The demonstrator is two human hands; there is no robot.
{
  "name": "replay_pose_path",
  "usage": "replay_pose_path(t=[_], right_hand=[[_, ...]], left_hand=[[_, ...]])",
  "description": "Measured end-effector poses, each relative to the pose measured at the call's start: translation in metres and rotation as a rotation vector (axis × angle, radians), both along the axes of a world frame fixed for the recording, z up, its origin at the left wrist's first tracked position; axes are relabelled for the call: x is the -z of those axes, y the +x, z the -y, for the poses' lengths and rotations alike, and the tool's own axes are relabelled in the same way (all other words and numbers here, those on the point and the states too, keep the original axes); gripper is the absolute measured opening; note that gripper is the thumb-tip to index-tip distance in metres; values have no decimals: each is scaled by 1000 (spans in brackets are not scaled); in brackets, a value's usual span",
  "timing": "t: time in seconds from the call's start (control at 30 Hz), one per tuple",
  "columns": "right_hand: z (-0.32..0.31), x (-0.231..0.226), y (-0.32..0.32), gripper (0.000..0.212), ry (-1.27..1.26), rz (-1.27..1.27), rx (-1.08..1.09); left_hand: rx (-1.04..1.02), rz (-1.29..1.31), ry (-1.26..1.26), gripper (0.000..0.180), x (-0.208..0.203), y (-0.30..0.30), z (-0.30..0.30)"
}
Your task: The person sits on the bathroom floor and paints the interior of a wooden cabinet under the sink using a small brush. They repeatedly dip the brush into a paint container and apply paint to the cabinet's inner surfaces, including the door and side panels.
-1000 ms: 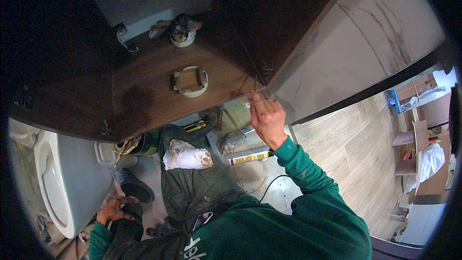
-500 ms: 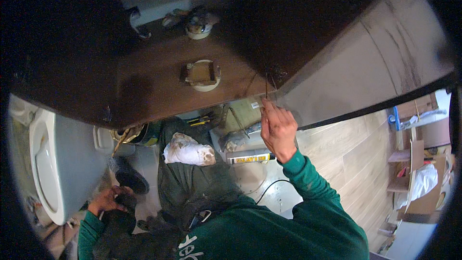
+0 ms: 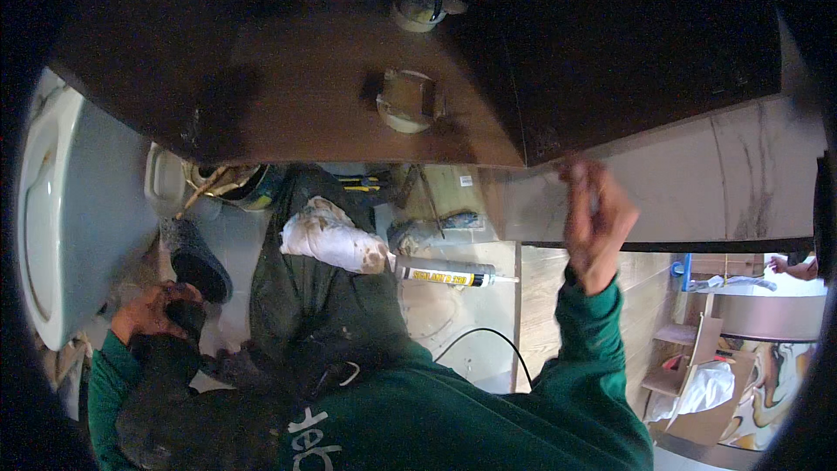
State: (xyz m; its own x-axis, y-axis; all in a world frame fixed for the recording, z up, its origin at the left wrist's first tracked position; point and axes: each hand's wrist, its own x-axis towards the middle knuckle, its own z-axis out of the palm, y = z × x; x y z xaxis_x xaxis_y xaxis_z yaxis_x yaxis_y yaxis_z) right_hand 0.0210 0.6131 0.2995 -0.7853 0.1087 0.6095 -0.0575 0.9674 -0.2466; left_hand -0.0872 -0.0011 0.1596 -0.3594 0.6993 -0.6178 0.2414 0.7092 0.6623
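My right hand [image 3: 597,222] is raised beside the lower front corner of the dark brown cabinet [image 3: 323,122]. Motion blurs its fingertips, so whether something thin is between them cannot be made out. At the lower left, my left hand [image 3: 157,312] rests with fingers spread over my bent, dark-trousered knee. A stained white cloth [image 3: 331,240] lies on my other thigh. Close to the cloth is a grey sealant cartridge [image 3: 445,275] with a pale nozzle pointing right. On the cabinet surface sits a round white container [image 3: 404,122] with a squarish brown piece over it.
Another small white tub [image 3: 417,22] with bits in it stands farther back. White sanitary ware [image 3: 52,227] is at the left, near a bucket [image 3: 253,196] with a stick. A black cable [image 3: 488,331] curves beside me. Another person's hand [image 3: 778,264] shows at far right.
My right hand, which pinched a thin dark stick at the cabinet corner, has moved right and is blurred. The view has shifted; my left hand stays on the knee.
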Motion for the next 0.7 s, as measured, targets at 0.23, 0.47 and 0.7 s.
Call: replay_pose_path(t=[0.23,0.47,0.7], right_hand=[[-58,-35,-107,26,202,418,-173],[-104,3,-127,31,200,480,-349],[-107,13,-139,37,274,672,-270]], left_hand=[[-70,6,-45,72,-14,3,-6],[-27,-91,21,72,-2,8,3],[-36,-92,-34,84,9,11,20]])
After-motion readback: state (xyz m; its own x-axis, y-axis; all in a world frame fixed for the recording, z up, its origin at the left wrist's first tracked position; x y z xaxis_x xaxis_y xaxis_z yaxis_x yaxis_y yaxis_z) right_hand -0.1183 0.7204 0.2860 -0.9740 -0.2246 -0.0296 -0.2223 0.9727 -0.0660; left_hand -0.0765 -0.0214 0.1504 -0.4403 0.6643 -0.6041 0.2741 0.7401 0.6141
